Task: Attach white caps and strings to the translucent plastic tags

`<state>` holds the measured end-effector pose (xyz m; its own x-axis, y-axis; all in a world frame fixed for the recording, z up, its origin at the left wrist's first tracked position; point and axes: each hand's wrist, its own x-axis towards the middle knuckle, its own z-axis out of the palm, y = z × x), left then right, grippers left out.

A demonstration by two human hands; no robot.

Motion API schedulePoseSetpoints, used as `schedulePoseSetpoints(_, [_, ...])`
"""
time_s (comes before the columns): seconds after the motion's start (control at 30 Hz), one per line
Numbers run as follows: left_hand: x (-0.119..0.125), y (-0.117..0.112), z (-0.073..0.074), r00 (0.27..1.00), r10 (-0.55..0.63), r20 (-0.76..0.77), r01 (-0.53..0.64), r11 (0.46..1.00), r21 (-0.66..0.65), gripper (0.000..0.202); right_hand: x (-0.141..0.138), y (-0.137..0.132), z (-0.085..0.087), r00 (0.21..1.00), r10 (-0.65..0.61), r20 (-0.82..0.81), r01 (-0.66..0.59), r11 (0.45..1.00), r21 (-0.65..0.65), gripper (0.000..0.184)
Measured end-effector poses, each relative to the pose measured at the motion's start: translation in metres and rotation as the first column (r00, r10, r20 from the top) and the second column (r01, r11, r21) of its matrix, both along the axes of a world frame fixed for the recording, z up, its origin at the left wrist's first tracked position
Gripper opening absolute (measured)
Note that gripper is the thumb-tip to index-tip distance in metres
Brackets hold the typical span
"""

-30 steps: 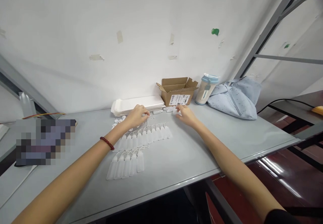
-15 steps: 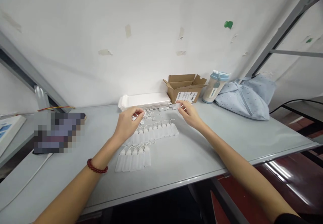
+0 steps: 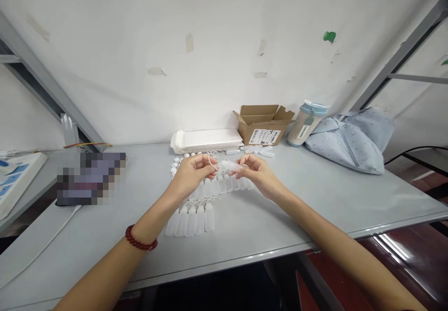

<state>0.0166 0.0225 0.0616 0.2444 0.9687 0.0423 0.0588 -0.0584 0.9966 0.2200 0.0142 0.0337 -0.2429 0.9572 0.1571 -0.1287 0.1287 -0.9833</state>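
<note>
My left hand (image 3: 196,175) is closed on a thin white curved spout (image 3: 211,158), pinched between thumb and fingers. My right hand (image 3: 261,174) grips a small translucent squeeze bottle (image 3: 231,165) lying sideways, its neck end pointing at the left fingertips. The spout and bottle meet or nearly meet; the fingers partly hide that spot. Below the hands, a back row of bottles (image 3: 219,187) with bent white spouts lies on the table, and a shorter front row of similar bottles (image 3: 192,221) lies nearer the edge. White caps (image 3: 174,165) are scattered just behind my left hand.
Loose bottles without spouts (image 3: 257,149) lie before an open cardboard box (image 3: 264,129). Beside it are a stack of flat white packets (image 3: 210,138), a tumbler (image 3: 307,123) and a pale blue cloth bag (image 3: 345,145). A blurred-out phone (image 3: 91,180) with a white cable lies left.
My right hand has come back from near the box with a bottle, and my left hand has lifted from the scattered parts with a spout. The hands are closer together. The view shifted slightly.
</note>
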Motion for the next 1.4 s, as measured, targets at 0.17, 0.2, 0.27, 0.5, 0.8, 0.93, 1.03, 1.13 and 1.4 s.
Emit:
schedulePoseSetpoints(0.17, [0.001, -0.002, -0.001, 0.996, 0.004, 0.086, 0.003, 0.997, -0.076, 0.013, -0.002, -0.003, 0.0, 0.997, 0.071, 0.005, -0.071, 0.997, -0.026, 0.025])
schedulePoseSetpoints(0.2, [0.001, -0.002, 0.0, 0.994, 0.013, 0.106, -0.003, 0.996, -0.087, 0.013, -0.002, -0.003, 0.001, 0.997, 0.076, 0.007, -0.075, 0.997, -0.028, 0.026])
schedulePoseSetpoints(0.27, [0.001, -0.003, 0.0, 0.99, 0.037, 0.139, -0.023, 0.995, -0.098, 0.014, -0.002, -0.003, 0.001, 0.997, 0.079, 0.003, -0.079, 0.997, -0.029, 0.026])
schedulePoseSetpoints(0.5, [0.004, -0.003, -0.001, 0.993, 0.071, 0.095, -0.065, 0.996, -0.064, 0.013, -0.003, -0.004, 0.001, 0.995, 0.096, -0.022, -0.097, 0.994, -0.051, 0.028])
schedulePoseSetpoints(0.8, [0.006, -0.008, 0.0, 0.998, -0.008, 0.059, 0.01, 0.999, -0.033, 0.018, -0.004, -0.008, 0.001, 0.988, 0.132, 0.075, -0.126, 0.989, -0.078, 0.025])
schedulePoseSetpoints(0.93, [0.007, -0.009, 0.001, 0.999, -0.011, 0.033, 0.012, 0.999, -0.038, 0.022, -0.005, -0.009, 0.002, 0.986, 0.154, 0.068, -0.147, 0.984, -0.097, 0.026])
schedulePoseSetpoints(1.03, [0.007, -0.008, 0.0, 0.998, 0.029, -0.052, -0.028, 0.999, 0.018, 0.022, -0.006, -0.01, 0.003, 0.983, 0.168, 0.068, -0.161, 0.982, -0.099, 0.027])
schedulePoseSetpoints(1.13, [0.005, -0.006, 0.001, 0.995, 0.052, -0.081, -0.049, 0.998, 0.032, 0.022, -0.007, -0.011, 0.003, 0.983, 0.165, 0.083, -0.156, 0.982, -0.105, 0.028])
schedulePoseSetpoints(1.4, [0.005, -0.007, 0.003, 0.999, -0.016, -0.049, 0.017, 1.0, 0.002, 0.02, -0.009, -0.013, 0.004, 0.982, 0.148, 0.118, -0.14, 0.987, -0.078, 0.033])
